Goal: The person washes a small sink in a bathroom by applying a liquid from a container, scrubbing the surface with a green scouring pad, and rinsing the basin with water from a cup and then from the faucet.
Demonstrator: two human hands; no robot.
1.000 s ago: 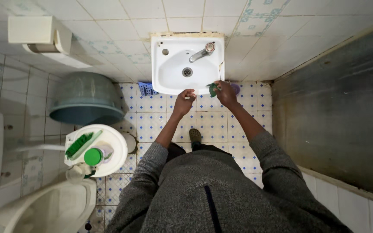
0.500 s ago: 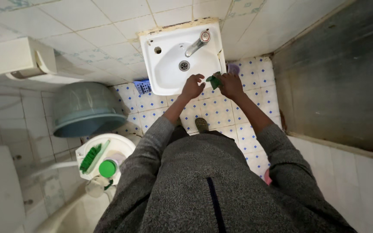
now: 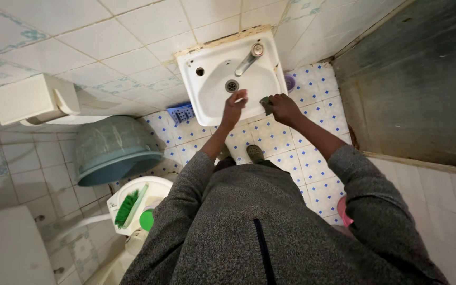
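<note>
A small white wall sink (image 3: 207, 100) with a metal tap (image 3: 249, 59) and a drain hangs ahead of me. My left hand (image 3: 234, 108) is inside the basin near the front rim, fingers loosely bent, holding nothing that I can see. My right hand (image 3: 283, 108) rests on the front right rim, closed on a dark green scouring pad (image 3: 265, 102) that shows just left of the knuckles. Both arms wear grey knitted sleeves.
A grey-green plastic basin (image 3: 113, 149) leans against the wall at left. A white bucket lid (image 3: 157, 187) carries a green brush (image 3: 126, 207) and a green-capped bottle (image 3: 147, 220). A blue soap holder (image 3: 181, 112) lies under the sink. A toilet (image 3: 6, 253) is at lower left, a dark door (image 3: 423, 79) at right.
My left hand moved from the sink's front rim into the basin. The right hand with the pad shifted slightly along the rim. The camera view swung, so the sink appears tilted.
</note>
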